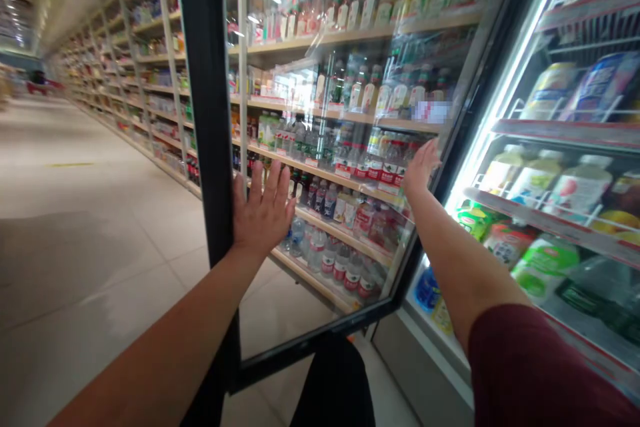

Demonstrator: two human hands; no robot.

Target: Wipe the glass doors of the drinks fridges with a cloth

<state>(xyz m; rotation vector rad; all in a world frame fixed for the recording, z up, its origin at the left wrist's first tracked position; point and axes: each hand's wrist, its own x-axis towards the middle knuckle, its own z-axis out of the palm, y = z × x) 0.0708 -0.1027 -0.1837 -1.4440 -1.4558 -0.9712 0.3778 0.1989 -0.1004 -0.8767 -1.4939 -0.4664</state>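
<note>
A glass fridge door with a black frame stands swung out in front of me. My left hand lies flat against the glass near the frame's left side, fingers spread. Toward the hinge side, my right hand is raised at the glass with fingers stretched out; whether its palm touches the pane I cannot tell. Neither hand holds anything. Through the pane show shelves with rows of drink bottles.
The lit fridge on the right holds bottles and green packs on wire-edged shelves. Long store shelves line the aisle at left, beside a tiled floor. My knee is below the door.
</note>
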